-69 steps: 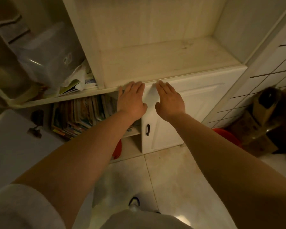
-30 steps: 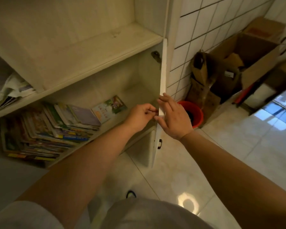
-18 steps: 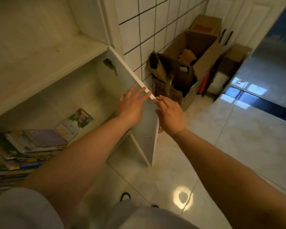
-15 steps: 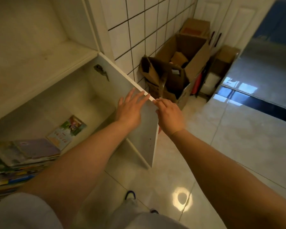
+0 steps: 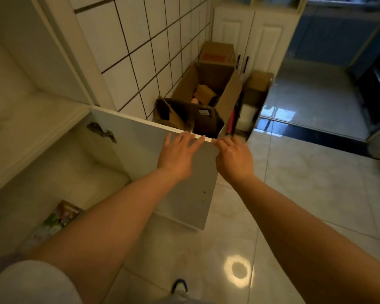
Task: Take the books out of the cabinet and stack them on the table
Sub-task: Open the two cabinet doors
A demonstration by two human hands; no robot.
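The white cabinet door stands swung wide open to the right. My left hand lies flat against its inner face, fingers straight and reaching its top edge. My right hand grips the door's top outer corner with curled fingers. Inside the cabinet, at the lower left, one colourful book shows on the shelf; my left arm and the frame edge hide the other books.
Open cardboard boxes stand on the floor behind the door, against the tiled wall. White cupboard doors lie beyond them. Glossy floor tiles spread to the right. An open upper shelf sits at the left.
The cabinet door has swung from shut to wide open under both hands. My view has turned right, so most of the books have left the frame.
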